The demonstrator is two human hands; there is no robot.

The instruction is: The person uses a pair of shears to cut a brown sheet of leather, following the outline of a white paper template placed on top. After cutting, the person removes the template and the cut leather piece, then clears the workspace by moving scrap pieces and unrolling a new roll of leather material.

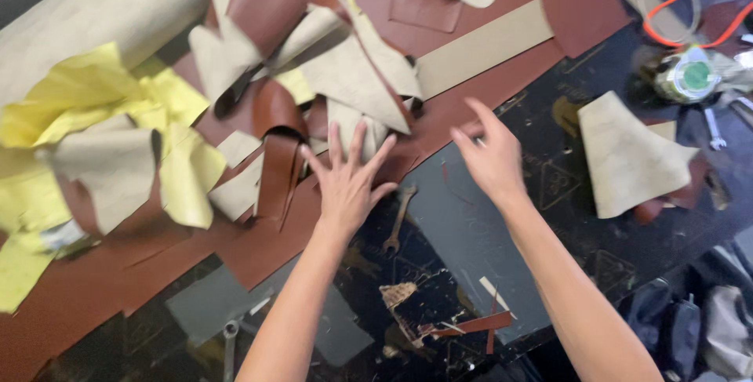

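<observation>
A heap of leather offcuts (345, 76), brown on one face and beige on the other, is being reached for across the dark counter (471, 225). The left hand (349, 182) is spread flat, fingers released, at the heap's near edge. The right hand (490, 154) is also held open and empty, just beside the brown sheet (486, 88). A piece would seemingly need to be singled out and pinched.
</observation>
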